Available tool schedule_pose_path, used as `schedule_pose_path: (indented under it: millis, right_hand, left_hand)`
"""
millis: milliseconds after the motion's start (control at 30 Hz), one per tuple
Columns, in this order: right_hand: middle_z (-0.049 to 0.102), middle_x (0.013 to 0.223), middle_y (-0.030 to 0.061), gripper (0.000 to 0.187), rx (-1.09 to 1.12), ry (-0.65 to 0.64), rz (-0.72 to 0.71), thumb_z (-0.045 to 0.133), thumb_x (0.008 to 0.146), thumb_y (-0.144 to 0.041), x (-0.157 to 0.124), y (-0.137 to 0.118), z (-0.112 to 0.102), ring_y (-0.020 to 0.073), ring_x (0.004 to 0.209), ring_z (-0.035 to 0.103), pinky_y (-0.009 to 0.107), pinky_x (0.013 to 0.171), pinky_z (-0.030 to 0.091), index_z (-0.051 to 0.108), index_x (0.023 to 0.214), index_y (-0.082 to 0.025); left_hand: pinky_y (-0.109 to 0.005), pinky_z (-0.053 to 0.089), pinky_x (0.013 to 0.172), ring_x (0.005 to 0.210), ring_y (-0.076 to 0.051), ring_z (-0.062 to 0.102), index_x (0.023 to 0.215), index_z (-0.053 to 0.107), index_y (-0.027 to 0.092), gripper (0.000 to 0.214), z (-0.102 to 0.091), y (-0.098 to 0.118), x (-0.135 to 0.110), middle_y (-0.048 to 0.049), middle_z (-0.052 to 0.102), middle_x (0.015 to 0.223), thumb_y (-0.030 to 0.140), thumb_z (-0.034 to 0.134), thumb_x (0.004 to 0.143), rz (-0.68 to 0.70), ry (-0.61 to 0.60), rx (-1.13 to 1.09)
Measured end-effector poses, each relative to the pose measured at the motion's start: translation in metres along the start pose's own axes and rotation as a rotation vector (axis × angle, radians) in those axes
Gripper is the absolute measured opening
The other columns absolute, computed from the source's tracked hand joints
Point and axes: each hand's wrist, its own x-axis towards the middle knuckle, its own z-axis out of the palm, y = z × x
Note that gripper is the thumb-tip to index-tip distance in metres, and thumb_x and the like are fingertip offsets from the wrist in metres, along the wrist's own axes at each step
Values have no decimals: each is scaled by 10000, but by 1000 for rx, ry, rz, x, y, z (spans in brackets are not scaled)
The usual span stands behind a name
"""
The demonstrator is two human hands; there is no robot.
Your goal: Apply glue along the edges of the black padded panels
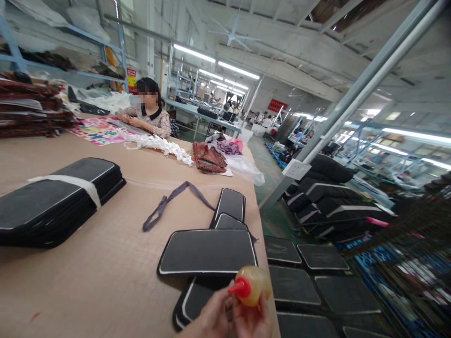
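My right hand (pixel 252 321) grips a squeeze bottle (pixel 260 284) of yellowish liquid, its red pointed nozzle aimed left. Curled fingers of my left hand (pixel 214 312) come up beside the nozzle tip; what they hold, if anything, is hidden. Just beyond the bottle, a flat black rectangular panel (pixel 207 252) with a pale edge line lies across other black panels (pixel 199 298) at the table's right edge. Further back, two narrower black pieces (pixel 229 205) overlap, and a dark fabric strip (pixel 169 202) trails left from them.
A tied stack of black panels (pixel 52 202) sits left on the brown-covered table (pixel 116 277). Across it, a person (pixel 151 110) handles material near white strips (pixel 158 145) and a reddish-brown bundle (pixel 208 157). More black panels (pixel 292 284) lie low on the right, beyond a slanted metal post (pixel 338 122).
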Motion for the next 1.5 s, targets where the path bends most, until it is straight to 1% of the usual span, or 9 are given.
schedule_pose_path:
  millis: [133,300,467,667,800,1033,1167,1367,1500]
  right_hand:
    - [649,885,51,382,18,24,-3,776,514,-398,6,-2,0,209,826,600,366,708,512,642,822,-217]
    - [646,915,26,336,46,34,-11,734,592,-403,2,1,8,178,862,593,328,734,502,634,868,-238]
    - [656,810,33,312,23,53,-1,748,572,-392,-2,2,9,169,775,609,299,680,508,640,793,-201]
    - [652,858,55,345,42,95,-1,734,587,-412,0,0,1,187,802,606,347,737,496,637,828,-184]
    - [650,858,72,366,1,69,53,764,540,-392,5,-6,-4,220,825,602,394,751,491,641,810,-177]
    - [650,841,75,373,-55,53,45,761,539,-416,4,-10,-1,221,820,603,390,739,496,643,802,-179]
    - [653,839,56,333,-64,84,0,735,582,-421,-14,-15,1,200,797,606,358,719,503,644,809,-195]
    - [648,876,53,311,-218,157,-206,640,678,-475,-38,-69,-2,225,855,591,409,752,495,637,872,-232]
    - [622,989,50,426,-318,203,-434,652,667,-428,-44,-115,17,221,881,574,384,740,488,572,1045,-248]
  left_hand:
    - [-285,437,631,628,-142,576,859,580,156,337,-30,37,-27,-60,633,821,303,687,575,-7,-13,359]
    - [-301,379,841,953,-192,525,1042,544,155,494,-24,146,-9,-78,579,1053,248,665,572,672,129,1175]
    - [-308,332,907,1090,-237,448,1255,414,152,799,-3,203,44,-104,502,1198,332,696,529,580,47,1667]
    - [-217,338,557,627,-123,469,959,580,162,503,-12,215,60,36,500,680,316,698,494,331,-55,1678]
    - [-207,325,560,674,-118,438,831,540,164,367,-22,213,54,29,472,728,278,679,511,369,-39,1585]
    - [-202,317,536,594,-98,419,1011,431,152,433,-34,181,44,60,417,642,215,540,596,416,62,1362]
    - [-238,381,636,739,-157,520,1039,510,142,423,-29,181,23,5,557,745,260,524,633,455,34,1184]
    - [-255,393,744,840,-197,559,1006,615,176,388,-7,214,-16,9,646,883,217,505,637,385,-170,1267]
    - [-242,387,736,815,-191,554,1004,635,194,409,8,222,-35,26,653,887,194,503,617,248,-292,1316]
